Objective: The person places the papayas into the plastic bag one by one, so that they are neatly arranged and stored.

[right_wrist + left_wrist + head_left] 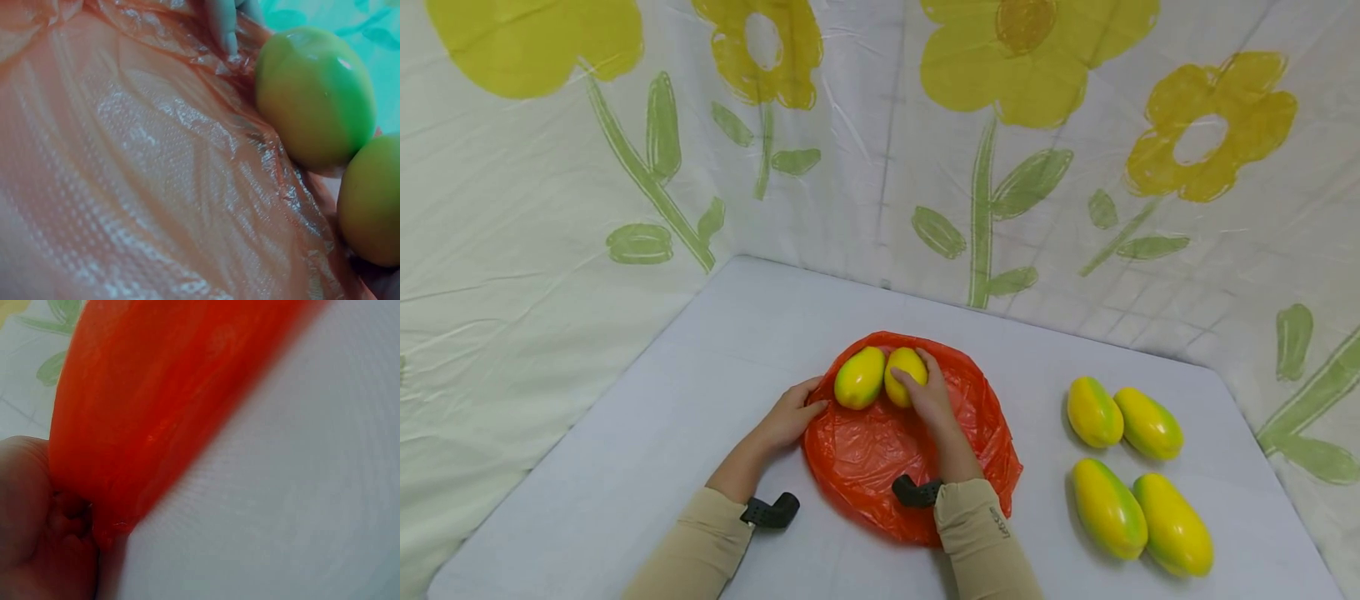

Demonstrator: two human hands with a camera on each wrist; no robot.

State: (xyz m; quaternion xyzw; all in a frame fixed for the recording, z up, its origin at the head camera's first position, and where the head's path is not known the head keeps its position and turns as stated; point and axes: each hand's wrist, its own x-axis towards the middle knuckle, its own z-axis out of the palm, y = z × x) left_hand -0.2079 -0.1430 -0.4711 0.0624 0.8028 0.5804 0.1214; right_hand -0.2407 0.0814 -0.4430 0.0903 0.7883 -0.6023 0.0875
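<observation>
A red plastic bag (pixel 880 467) lies spread on the table, its mouth facing up. My left hand (pixel 790 414) grips the bag's left rim, thumb on top; in the left wrist view the red film is bunched at the curled fingers. My right hand (pixel 931 392) reaches over the bag and holds a yellow mango (pixel 904 375) between thumb and fingers, at the bag's far side. Just left of it, a second yellow-green mango (pixel 860 379) sits against the far inner side of the bag. Both mangoes (pixel 314 100) show side by side in the right wrist view.
To the right, several more yellow-green mangoes (pixel 1108 508) lie on the white table (pixel 677 400) in two pairs. A curtain (pixel 850 183) printed with yellow flowers hangs behind the table. Each wrist wears a black camera mount (pixel 771 510).
</observation>
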